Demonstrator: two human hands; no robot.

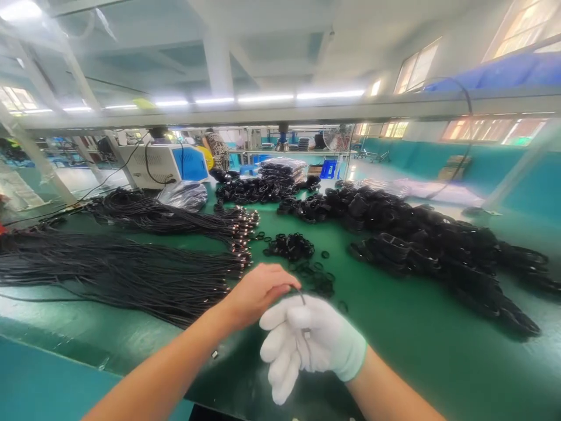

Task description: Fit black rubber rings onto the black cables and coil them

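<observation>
My right hand [313, 333], in a white glove, is turned palm up. Its thumb and forefinger are closed on a thin black cable [302, 297], while the other fingers curl loosely. A small pale metal tip [307, 335] shows against the palm. My bare left hand [256, 292] pinches the same cable just above the glove. Past both hands lies a pile of small black rings [291, 247]. Left of them, long black cables [144, 275] lie in bundles, their metal plug ends [243, 234] pointing toward the middle.
Coiled black cables [394, 228] are heaped along the right of the green table [394, 339]. Behind stand a white and blue machine [169, 164], a clear plastic bag [184, 196] and stacked bagged goods [283, 166]. A small metal piece [214, 354] lies near my left forearm.
</observation>
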